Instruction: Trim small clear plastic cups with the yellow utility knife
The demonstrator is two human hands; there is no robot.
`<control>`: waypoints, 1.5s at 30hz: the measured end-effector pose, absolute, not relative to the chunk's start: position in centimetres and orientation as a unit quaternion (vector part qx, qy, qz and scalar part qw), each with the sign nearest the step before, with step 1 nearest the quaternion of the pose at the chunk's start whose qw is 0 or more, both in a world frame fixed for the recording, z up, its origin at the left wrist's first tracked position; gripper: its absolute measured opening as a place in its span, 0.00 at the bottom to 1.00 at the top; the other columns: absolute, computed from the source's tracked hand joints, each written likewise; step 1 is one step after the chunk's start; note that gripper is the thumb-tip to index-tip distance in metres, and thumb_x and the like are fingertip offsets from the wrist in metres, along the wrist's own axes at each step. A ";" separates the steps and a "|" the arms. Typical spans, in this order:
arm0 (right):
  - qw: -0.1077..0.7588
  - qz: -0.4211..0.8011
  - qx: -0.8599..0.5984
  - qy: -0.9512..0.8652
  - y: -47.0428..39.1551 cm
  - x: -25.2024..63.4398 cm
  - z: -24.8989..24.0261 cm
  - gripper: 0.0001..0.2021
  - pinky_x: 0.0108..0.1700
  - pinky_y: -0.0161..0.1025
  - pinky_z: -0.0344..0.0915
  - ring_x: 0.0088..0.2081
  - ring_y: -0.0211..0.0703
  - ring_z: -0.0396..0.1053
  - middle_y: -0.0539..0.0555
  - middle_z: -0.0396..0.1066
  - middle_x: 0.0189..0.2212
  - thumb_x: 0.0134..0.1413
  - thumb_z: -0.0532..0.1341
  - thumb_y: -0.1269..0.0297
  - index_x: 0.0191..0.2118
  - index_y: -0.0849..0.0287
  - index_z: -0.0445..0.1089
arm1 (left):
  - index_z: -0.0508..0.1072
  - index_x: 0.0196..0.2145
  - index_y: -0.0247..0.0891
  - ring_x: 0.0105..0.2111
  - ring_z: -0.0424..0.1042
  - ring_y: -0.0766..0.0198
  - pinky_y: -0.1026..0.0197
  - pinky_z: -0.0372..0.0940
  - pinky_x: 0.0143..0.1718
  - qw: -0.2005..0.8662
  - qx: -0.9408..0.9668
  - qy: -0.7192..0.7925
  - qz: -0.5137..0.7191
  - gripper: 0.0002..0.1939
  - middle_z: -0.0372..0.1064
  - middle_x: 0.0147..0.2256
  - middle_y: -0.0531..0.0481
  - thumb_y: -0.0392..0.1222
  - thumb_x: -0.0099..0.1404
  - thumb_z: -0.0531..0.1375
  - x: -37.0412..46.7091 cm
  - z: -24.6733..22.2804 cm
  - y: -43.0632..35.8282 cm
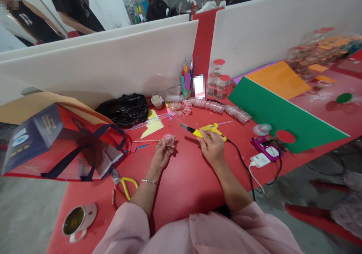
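mug (pixel 89 213): liquid (pixel 74 221) inside | red-blue bag (pixel 66 133): tilted | black plastic bag (pixel 123 110): crumpled | person (pixel 157 9): beyond white partition (pixel 135 54)

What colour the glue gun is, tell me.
The glue gun is yellow; the head view shows it.

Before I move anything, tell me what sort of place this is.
Probably a shared craft workroom. On the red table lie a corded yellow tool, likely a glue gun, and coloured sheets, one green, one orange. Beyond the white partition are other people.
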State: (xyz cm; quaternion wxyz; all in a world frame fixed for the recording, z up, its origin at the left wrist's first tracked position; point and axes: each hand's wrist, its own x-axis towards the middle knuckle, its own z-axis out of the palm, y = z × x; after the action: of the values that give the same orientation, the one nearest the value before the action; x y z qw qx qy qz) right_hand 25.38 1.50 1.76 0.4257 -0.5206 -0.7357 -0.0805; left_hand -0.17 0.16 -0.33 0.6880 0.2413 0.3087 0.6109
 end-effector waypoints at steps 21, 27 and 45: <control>0.381 0.032 -0.458 -0.802 0.0 22.7 1.5 0.18 0.50 0.44 0.65 0.45 0.47 0.72 0.57 0.77 0.44 0.70 0.61 0.57 0.61 0.53 0.73 | 0.77 0.47 0.38 0.36 0.77 0.62 0.63 0.72 0.32 0.671 0.285 0.337 0.595 0.16 0.77 0.50 0.40 0.48 0.66 0.69 0.2 0.2 -0.2; 0.384 0.017 -0.498 -0.777 0.5 23.8 1.5 0.19 0.48 0.46 0.66 0.45 0.49 0.72 0.58 0.77 0.43 0.71 0.59 0.57 0.62 0.53 0.72 | 0.75 0.42 0.37 0.34 0.79 0.62 0.63 0.72 0.32 0.669 0.259 0.339 0.609 0.18 0.79 0.45 0.43 0.47 0.60 0.74 0.2 -0.2 -0.2; 0.401 0.174 -0.463 -0.771 -0.1 23.5 2.8 0.18 0.55 0.45 0.68 0.49 0.47 0.76 0.57 0.80 0.48 0.73 0.55 0.55 0.58 0.53 0.75 | 0.78 0.46 0.37 0.36 0.78 0.62 0.64 0.73 0.34 0.656 0.255 0.344 0.621 0.17 0.78 0.46 0.41 0.48 0.64 0.71 0.5 0.0 0.0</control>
State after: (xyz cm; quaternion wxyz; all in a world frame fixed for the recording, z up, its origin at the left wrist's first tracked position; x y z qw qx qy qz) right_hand 23.47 -0.08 2.85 0.4009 -0.4631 -0.7711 0.1737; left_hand 0.49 -0.02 -0.05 0.6561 0.2554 0.3438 0.6214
